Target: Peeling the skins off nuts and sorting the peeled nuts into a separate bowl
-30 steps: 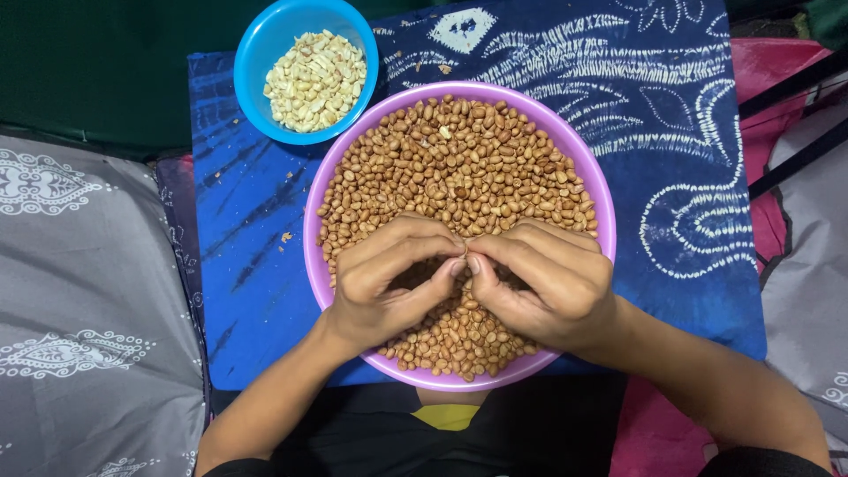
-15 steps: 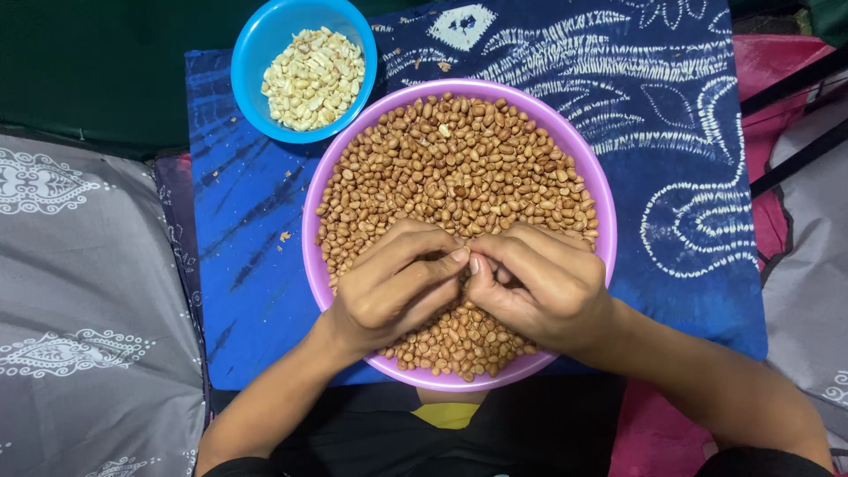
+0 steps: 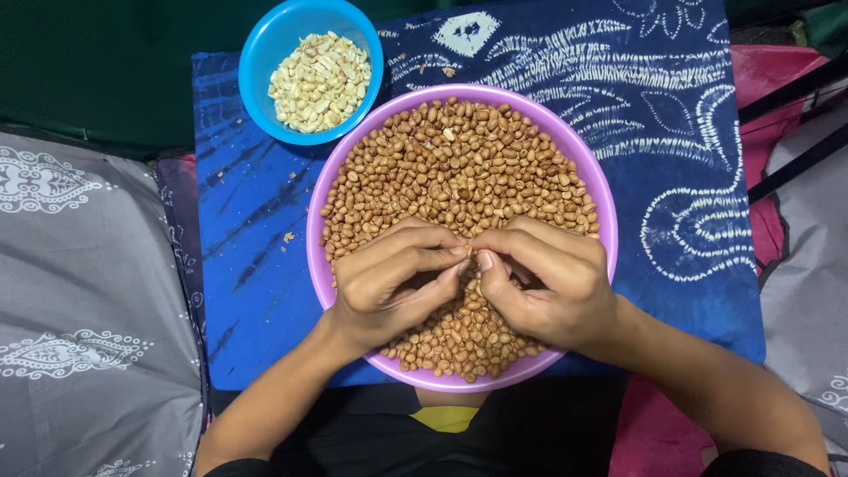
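Note:
A wide purple bowl (image 3: 594,177) heaped with brown-skinned peanuts (image 3: 459,159) sits on a blue patterned cloth. My left hand (image 3: 389,287) and my right hand (image 3: 552,287) rest over the near half of the heap. Their fingertips meet above the nuts and pinch a single peanut (image 3: 468,254) between them. A smaller blue bowl (image 3: 265,62) of pale, skinless peanuts (image 3: 320,81) stands at the far left, just touching the purple bowl's rim.
The blue tie-dye cloth (image 3: 256,265) covers a small surface, with a few peanut crumbs left of the purple bowl. A grey patterned cushion (image 3: 79,309) lies to the left. Pink fabric (image 3: 777,106) and dark straps are at the right.
The fingertips of both hands have drawn closer together over the nuts, working on a peanut. The bowls have not moved.

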